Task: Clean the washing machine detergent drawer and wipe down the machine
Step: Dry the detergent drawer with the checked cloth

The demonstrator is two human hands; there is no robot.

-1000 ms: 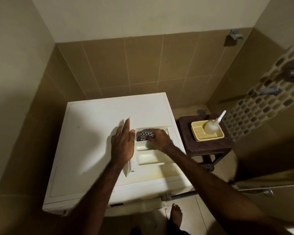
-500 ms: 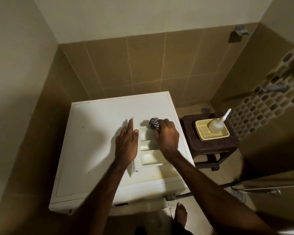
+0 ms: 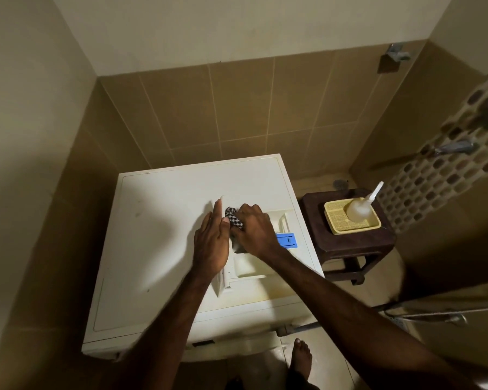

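Observation:
The white washing machine (image 3: 158, 249) fills the middle of the view, seen from above. The white detergent drawer (image 3: 251, 270) lies on its top at the right, with a blue insert (image 3: 286, 240) at its right side. My left hand (image 3: 212, 243) lies flat with straight fingers along the drawer's raised left front panel. My right hand (image 3: 254, 230) grips a black-and-white checked cloth (image 3: 233, 218) and presses it into the drawer's far left compartment, right beside my left fingertips.
A dark wooden stool (image 3: 347, 240) stands right of the machine, carrying a yellow tray (image 3: 350, 223) with a white nozzle bottle (image 3: 361, 208). Tiled walls close in behind and on the left. Taps (image 3: 457, 147) jut from the right wall. My bare foot (image 3: 302, 358) stands below the machine.
My right hand has moved the cloth left across the drawer's far end, now against my left fingers, uncovering the blue insert. My left hand has stayed on the panel.

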